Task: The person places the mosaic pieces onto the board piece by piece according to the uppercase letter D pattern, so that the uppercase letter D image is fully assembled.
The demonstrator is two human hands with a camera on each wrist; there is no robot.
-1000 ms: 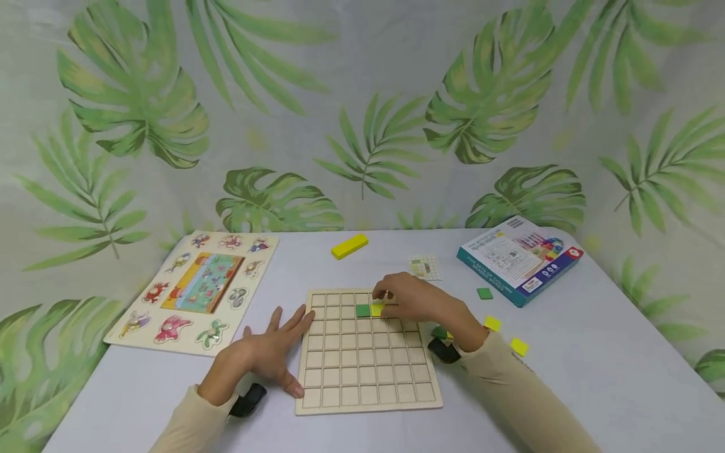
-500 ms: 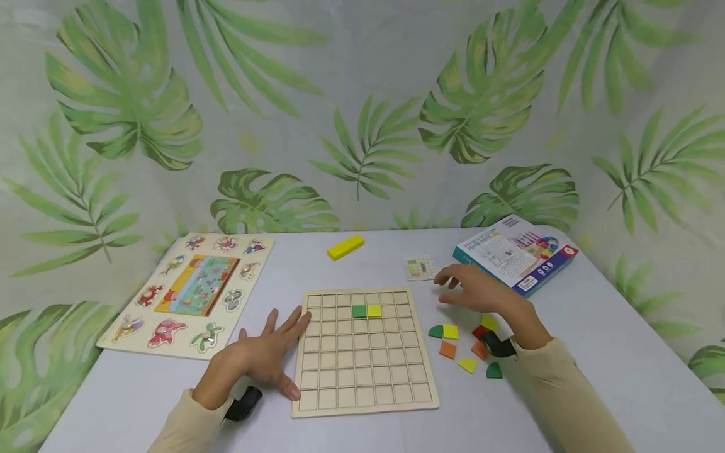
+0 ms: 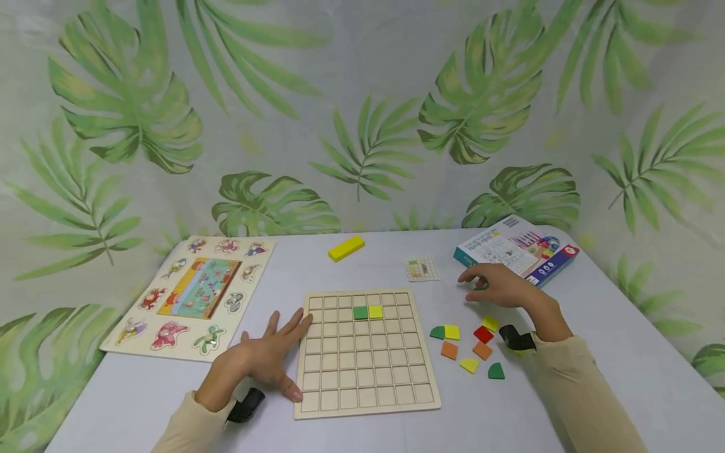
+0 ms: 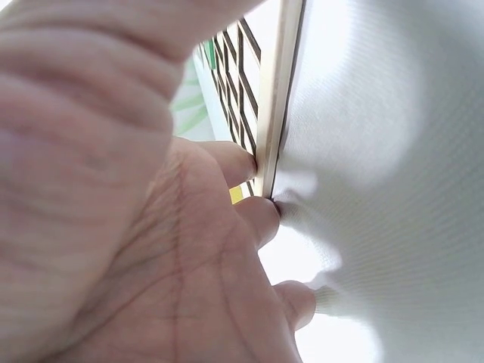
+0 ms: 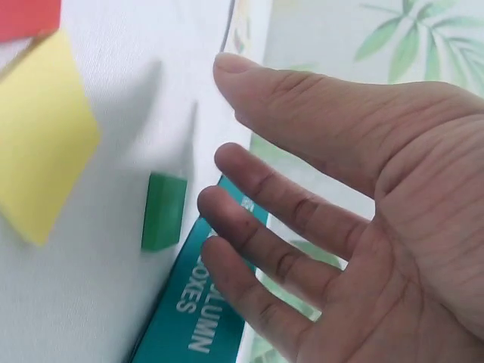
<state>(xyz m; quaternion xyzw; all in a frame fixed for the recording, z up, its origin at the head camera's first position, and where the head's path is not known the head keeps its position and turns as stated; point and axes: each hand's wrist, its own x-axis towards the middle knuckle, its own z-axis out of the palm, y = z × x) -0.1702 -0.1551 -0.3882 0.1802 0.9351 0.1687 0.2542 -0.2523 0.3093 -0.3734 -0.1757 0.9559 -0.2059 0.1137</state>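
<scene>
A wooden grid board point(image 3: 365, 362) lies on the table, with a green square tile point(image 3: 360, 313) and a yellow square tile point(image 3: 376, 312) side by side in its second row. My left hand point(image 3: 263, 355) rests at the board's left edge, fingers spread, fingertips and thumb against the rim. My right hand point(image 3: 498, 286) hovers over the table by the box, its fingers loosely bent and holding nothing. Below its fingers in the right wrist view is a green square tile point(image 5: 164, 212), mostly hidden behind the hand in the head view.
Several loose tiles, including a red one point(image 3: 483, 334) and an orange one point(image 3: 449, 350), lie right of the board. A printed grid card point(image 3: 421, 268), a yellow block point(image 3: 346, 248) and a box point(image 3: 515, 248) stand farther back. An animal puzzle board point(image 3: 164, 340) lies left.
My right hand has left the yellow tile on the board and moved right, past the card, to beside the box. My left hand has stayed at the board's edge.
</scene>
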